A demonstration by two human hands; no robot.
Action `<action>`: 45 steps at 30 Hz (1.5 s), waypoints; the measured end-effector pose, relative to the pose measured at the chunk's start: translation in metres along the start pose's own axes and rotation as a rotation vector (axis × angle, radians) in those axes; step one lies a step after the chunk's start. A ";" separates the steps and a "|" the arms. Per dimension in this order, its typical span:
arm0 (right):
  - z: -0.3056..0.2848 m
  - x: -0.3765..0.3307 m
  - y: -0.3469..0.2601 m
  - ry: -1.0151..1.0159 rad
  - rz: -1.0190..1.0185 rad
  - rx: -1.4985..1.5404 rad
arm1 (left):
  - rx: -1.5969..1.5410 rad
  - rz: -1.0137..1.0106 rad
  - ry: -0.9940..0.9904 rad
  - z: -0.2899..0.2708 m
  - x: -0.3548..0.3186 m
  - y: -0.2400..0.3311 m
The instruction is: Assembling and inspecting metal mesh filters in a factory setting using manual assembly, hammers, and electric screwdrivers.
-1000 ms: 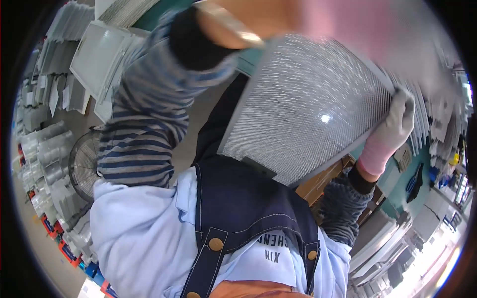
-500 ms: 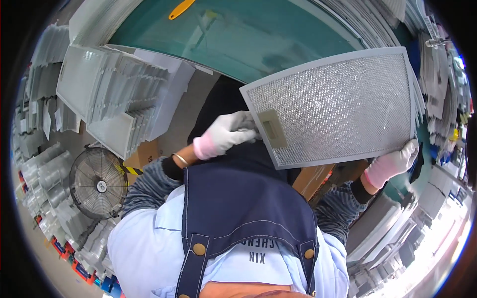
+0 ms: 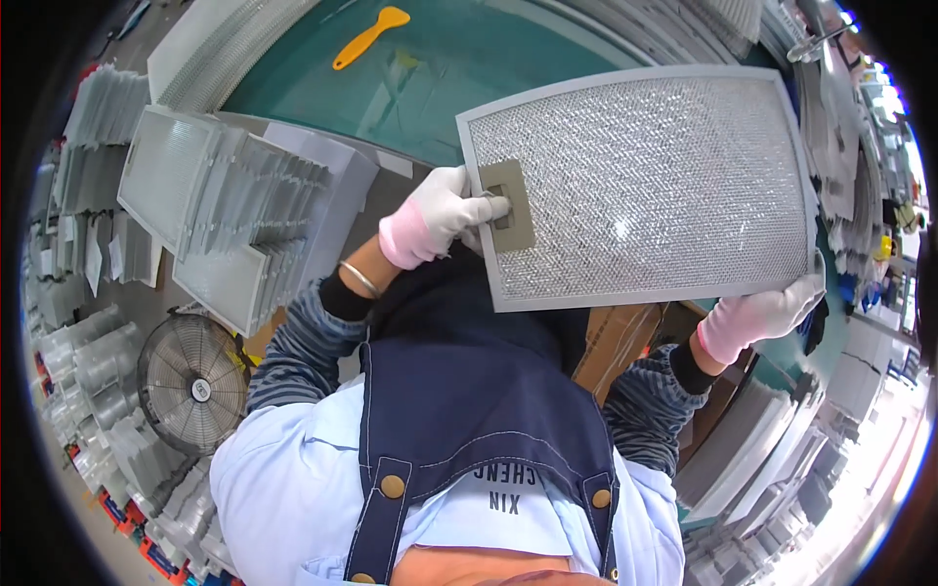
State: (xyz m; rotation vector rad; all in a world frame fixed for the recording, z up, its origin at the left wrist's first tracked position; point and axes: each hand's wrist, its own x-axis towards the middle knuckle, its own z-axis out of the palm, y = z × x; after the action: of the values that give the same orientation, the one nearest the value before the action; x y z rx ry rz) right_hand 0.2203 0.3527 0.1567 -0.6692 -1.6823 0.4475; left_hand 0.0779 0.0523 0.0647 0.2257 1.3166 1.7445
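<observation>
Your left hand (image 3: 440, 210), in a white glove with a pink cuff, is raised with fingers pinched closed, while your right hand (image 3: 772, 311), gloved alike, grips from below, both striped-sleeved forearms lifted before your chest.

Right hand's (image 3: 772, 311) fingertips behind the mesh filter panel (image 3: 640, 181), grip unseen.

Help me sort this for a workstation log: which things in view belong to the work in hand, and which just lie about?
In hand:
- mesh filter panel
- its latch plate
- left hand, right hand

Lying about:
- yellow scraper
- stacked panels
- floor fan
- green table
</observation>
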 end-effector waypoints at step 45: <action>0.031 0.017 0.019 -0.769 0.405 0.807 | 1.306 1.527 0.255 0.156 0.119 0.108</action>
State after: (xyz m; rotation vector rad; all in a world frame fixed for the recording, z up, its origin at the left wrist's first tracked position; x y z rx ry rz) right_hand 0.1916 0.3803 0.1509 -0.2145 -1.8235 1.7309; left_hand 0.0472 0.2433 0.1775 2.2505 2.6361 1.5313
